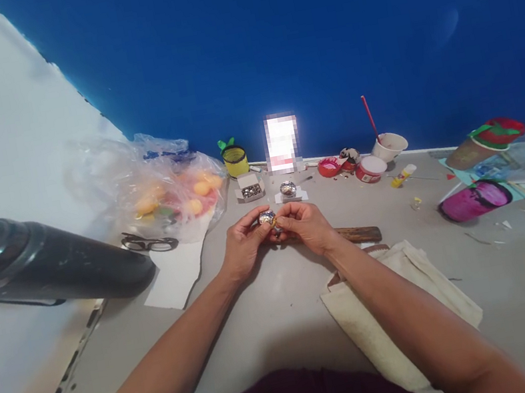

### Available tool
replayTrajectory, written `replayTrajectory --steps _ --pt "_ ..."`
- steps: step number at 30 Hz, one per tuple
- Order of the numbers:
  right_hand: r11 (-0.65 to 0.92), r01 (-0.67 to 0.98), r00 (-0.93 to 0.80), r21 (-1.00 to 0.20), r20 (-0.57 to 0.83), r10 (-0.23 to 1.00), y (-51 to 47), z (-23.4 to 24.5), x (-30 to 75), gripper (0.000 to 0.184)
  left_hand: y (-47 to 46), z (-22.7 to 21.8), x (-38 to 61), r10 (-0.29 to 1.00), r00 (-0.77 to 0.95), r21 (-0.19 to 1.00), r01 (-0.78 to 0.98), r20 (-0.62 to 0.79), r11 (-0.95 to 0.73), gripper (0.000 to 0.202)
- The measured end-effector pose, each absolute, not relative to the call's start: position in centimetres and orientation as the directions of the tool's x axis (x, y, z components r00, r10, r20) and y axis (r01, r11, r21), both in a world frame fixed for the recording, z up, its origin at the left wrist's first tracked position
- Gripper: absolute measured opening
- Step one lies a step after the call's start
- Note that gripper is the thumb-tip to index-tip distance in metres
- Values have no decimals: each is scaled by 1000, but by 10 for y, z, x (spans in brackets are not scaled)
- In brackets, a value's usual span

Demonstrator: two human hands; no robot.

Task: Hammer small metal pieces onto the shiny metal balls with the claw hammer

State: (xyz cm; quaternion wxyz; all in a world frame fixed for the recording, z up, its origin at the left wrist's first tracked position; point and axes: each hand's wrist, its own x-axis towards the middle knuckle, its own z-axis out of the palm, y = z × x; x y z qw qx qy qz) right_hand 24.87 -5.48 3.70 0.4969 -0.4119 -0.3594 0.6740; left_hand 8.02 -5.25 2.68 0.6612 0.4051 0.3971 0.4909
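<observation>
A shiny silver ball (266, 217), crinkled like foil, sits in the fingers of my left hand (243, 246), which is closed around its left side. My right hand (307, 226) meets it from the other side, thumb and fingers pinched at a tiny yellowish bit against the ball; what that bit is I cannot make out. Beyond my hands, a second silver ball (287, 188) rests on a white card (299, 195). To its left stands a small open box (256, 183) of shiny metallic pieces. A brown wooden stick (363, 233) lies partly behind my right wrist.
A dark cylinder (49, 254), glasses (151, 243) and a plastic bag (165, 193) are left. At the back stand a yellow cup (236, 160), red-labelled jar (371, 169) and white cup (390, 145). Cream cloth (425, 283) lies under my right forearm; a pink cup (477, 201) is right.
</observation>
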Motion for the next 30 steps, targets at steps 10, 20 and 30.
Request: replayTrajectory --steps 10,20,30 --pt "-196 -343 -115 -919 -166 979 -59 41 239 39 -59 31 82 984 150 943 -302 -98 140 56" --pt "-53 -110 -47 -992 -48 998 -57 39 251 34 -54 35 83 965 238 877 -432 -112 209 58" --pt "308 877 -342 -369 -29 939 -63 39 261 26 -44 54 64 983 180 909 -404 -29 101 57"
